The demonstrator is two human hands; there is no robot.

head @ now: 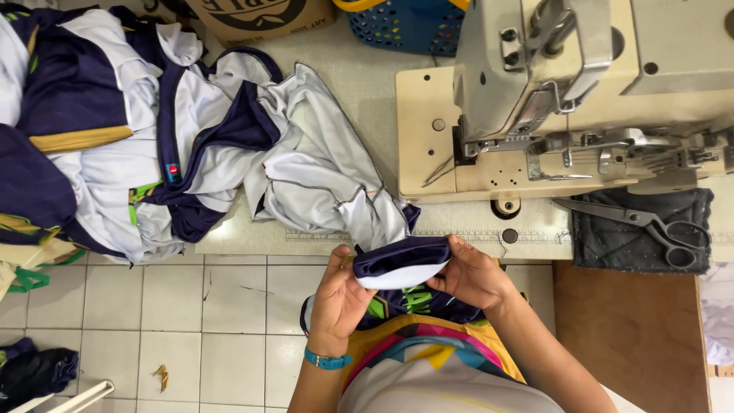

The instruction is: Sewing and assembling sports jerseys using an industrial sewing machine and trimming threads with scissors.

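Both hands (405, 287) pinch navy cuff (401, 258).

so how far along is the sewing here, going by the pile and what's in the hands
Looks early or midway, hard to say. Done: cannot tell; the heap of navy and white garments shows stitched edges but lies loose on the table. In hand: both hands, left and right, hold a folded navy and white fabric piece in front of the cream sewing machine. Left: nothing sits under the needle.

Bright, even overhead light; soft shadows, mild glare on pale floor tiles (229, 306); sharp focus, slight edge distortion.
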